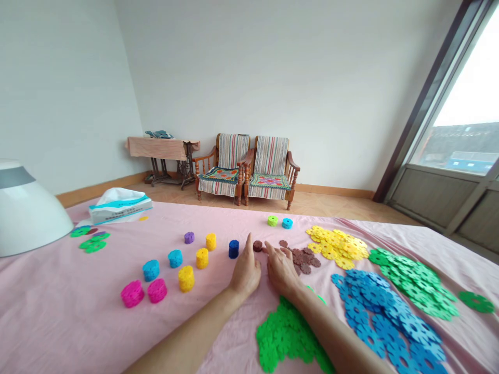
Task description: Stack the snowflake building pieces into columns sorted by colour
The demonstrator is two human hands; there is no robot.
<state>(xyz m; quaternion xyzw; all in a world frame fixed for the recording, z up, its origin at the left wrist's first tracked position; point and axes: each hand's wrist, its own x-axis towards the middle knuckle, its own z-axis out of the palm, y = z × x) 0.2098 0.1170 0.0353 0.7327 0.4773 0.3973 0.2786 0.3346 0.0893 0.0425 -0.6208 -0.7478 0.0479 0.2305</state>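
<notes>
A short stack of brown notched discs (257, 246) stands on the pink cloth between my two hands. My left hand (245, 270) is upright on its left side, fingers stretched out and nothing held. From the right, my right hand (281, 267) reaches toward the stack with its fingers apart; the fingertips are close to it, though contact is hard to tell. A loose pile of brown discs (306, 261) lies just right of that hand. Left of my left hand stands a dark blue stack (233, 249).
Yellow (186, 279), light blue (150, 270), magenta (132, 294) and purple stacks (189, 237) stand on the left. Loose yellow (337, 245), green (419, 283) and blue discs (390, 317) spread rightward. Bright green discs (286, 332) lie under my right forearm. A tissue pack (120, 206) sits far left.
</notes>
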